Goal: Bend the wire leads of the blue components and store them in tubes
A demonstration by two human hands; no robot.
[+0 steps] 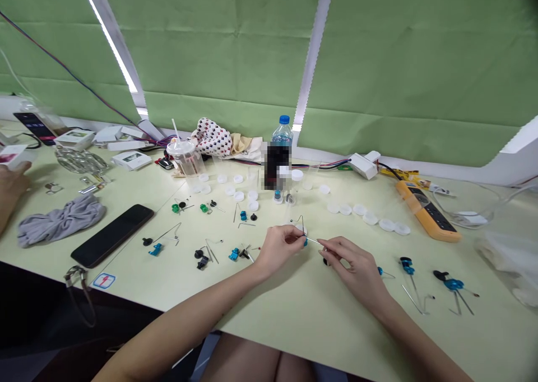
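Green panels [218, 51] hang before you, beyond your pale table [277, 309]; bright light shows through a narrow gap [110, 39] to your left.

Both forearms [189, 321] angle inward, left hand [278, 251] near right hand [355, 267], fingers [293, 232] pinched.

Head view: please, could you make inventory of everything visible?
Fabric panels: several, green, back
Bottle: one, clear, back centre
Lidded cup: one, clear, left of bottle
Spotted cloth: one, white, back
Cartons: several, white, left
Phones: two, black, left
Scrunched cloth: one, grey, left
Round caps: many, white, centre
Small parts: many, blue, green, black, tabletop
Thin rods: many, silver, beside parts
Power strip: one, orange, right
Bag: one, translucent, right
Cables: several, mixed, back
Table: one, cream, below
Other person's hand: one, bare, left
Left hand: one, bare, centre, pinching blue part
Right hand: one, bare, centre, on metal rod
Legs: two, bare, bottom
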